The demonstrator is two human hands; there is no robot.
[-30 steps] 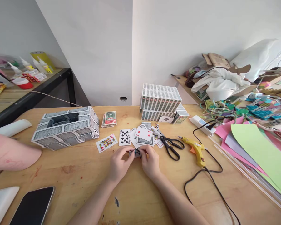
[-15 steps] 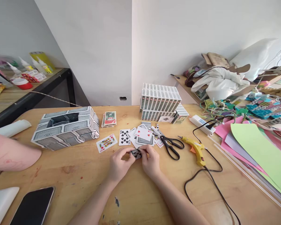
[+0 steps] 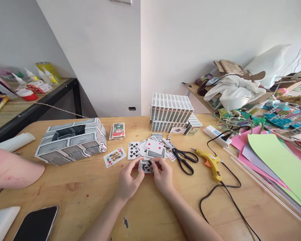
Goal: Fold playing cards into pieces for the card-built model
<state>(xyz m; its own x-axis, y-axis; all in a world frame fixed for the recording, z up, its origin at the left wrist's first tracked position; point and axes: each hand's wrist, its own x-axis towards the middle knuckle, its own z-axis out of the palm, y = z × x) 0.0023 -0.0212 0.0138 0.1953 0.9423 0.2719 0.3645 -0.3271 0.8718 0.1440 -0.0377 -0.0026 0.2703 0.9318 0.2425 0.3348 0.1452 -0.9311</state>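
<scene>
My left hand (image 3: 130, 179) and my right hand (image 3: 163, 174) pinch a playing card (image 3: 145, 166) with black club marks between them, one at each side. Just beyond it lie loose cards, topped by a two of hearts (image 3: 154, 146). A ten of spades (image 3: 133, 150) and a king card (image 3: 114, 157) lie face up to the left. Black-handled scissors (image 3: 184, 159) rest right of the pile, their blades over some cards. Whether more than one card is in my hands cannot be told.
A box covered in cards (image 3: 71, 142) stands at the left, card packs (image 3: 117, 130) behind the loose cards, and stacked packs (image 3: 170, 110) by the wall. A yellow glue gun (image 3: 210, 164) with its cord, coloured paper (image 3: 278, 160) and a power strip (image 3: 217, 135) are at the right; a phone (image 3: 36, 224) lies front left.
The card between my hands has tipped so that more of its face shows. The fingers of both hands have shifted slightly on it. The view has tilted up a little.
</scene>
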